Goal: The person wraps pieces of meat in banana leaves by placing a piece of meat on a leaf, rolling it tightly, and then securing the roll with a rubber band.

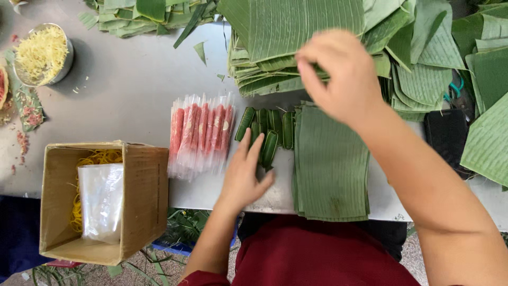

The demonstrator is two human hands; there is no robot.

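A grey metal work table (132, 90) fills the view from above, with heaps of cut banana leaves (296, 32) piled along its far edge and right side. Nearer the person, a neat stack of trimmed leaf rectangles (330, 164) lies at the table's front edge, directly below the raised right hand (338, 74). That hand hovers over the leaf heap with its fingers bunched and curled downward; whether it pinches a leaf cannot be told.

At lower left, an open cardboard box (143, 196) sits against the table's front edge, holding yellow rubber bands (98, 157) and a clear plastic bag (100, 201). Just right of the box, a row of pink sausage sticks in clear wrappers (201, 132) lies side by side on the table.

The left hand (244, 177) rests flat and open on the table between those sticks and the leaf rectangles, its fingers stretched forward and touching a small cluster of leaf-wrapped rolls (270, 130). The green rolls lie upright in a loose row, just beside the stack of rectangles.

At far left, a round metal bowl (66, 58) holds shredded pale yellow filling (41, 53), well apart from both hands. Reddish scraps (24, 140) dot the table's left edge.
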